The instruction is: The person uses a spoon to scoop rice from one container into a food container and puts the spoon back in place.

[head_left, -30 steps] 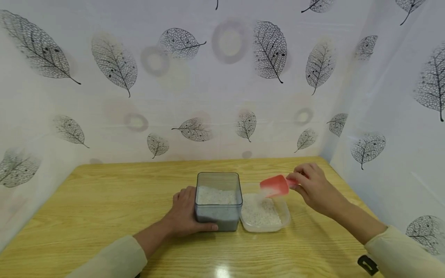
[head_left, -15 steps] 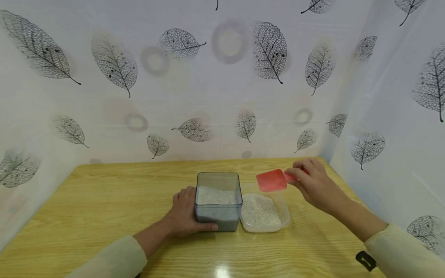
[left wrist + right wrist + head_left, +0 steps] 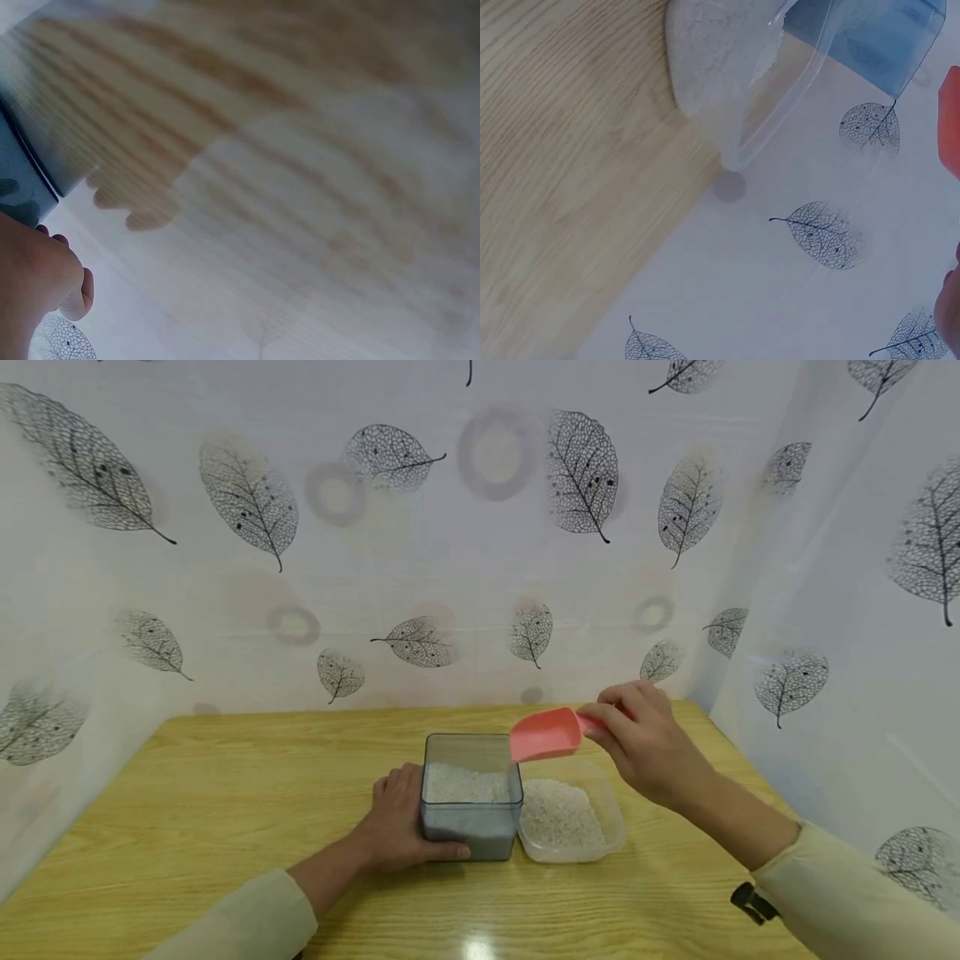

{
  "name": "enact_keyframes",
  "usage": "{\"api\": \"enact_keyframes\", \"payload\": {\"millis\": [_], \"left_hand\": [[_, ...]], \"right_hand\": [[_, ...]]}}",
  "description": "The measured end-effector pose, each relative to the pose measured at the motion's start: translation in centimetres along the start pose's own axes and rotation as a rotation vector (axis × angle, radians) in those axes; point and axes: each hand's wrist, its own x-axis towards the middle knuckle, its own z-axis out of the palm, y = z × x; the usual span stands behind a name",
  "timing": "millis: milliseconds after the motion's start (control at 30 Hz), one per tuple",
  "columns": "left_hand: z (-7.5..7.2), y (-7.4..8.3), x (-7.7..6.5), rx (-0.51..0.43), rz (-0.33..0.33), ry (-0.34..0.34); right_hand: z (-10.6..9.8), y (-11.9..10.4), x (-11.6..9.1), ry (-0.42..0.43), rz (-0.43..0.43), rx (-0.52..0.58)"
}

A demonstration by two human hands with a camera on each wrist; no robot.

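Note:
My left hand (image 3: 401, 827) grips a tall grey see-through container (image 3: 471, 831) at its left side, thumb along the front face. White rice-like grains (image 3: 467, 783) fill the container partway. Right beside it stands a low clear plastic tub (image 3: 617, 835), with a heap of similar grains (image 3: 561, 817) toward its left. My right hand (image 3: 645, 743) pinches the handle of a pink scoop (image 3: 546, 735), raised over the tub's back left, its tip overlapping the container's right rim in the head view. Only the scoop's edge (image 3: 949, 124) shows in the right wrist view.
Both containers stand on a wood-grain table (image 3: 262, 777). Behind it and at the sides hangs a white sheet (image 3: 480, 568) printed with dark leaves. A black strap piece (image 3: 753, 903) hangs by the right sleeve.
The scoop was tilted down over the tub with grains falling from it. It has since risen and moved left toward the grey container. My left hand keeps its place.

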Motion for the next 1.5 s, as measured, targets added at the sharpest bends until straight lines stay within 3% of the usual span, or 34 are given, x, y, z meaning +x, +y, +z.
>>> {"api": "enact_keyframes", "payload": {"millis": [733,1500], "left_hand": [[0.0,0.0,0.2,0.018,0.006,0.005],[0.1,0.0,0.0,0.010,-0.005,-0.004]], "right_hand": [[3.4,-4.2,4.1,-0.294,-0.164,0.049],[5.9,-7.0,7.0,-0.860,-0.022,0.144]]}}
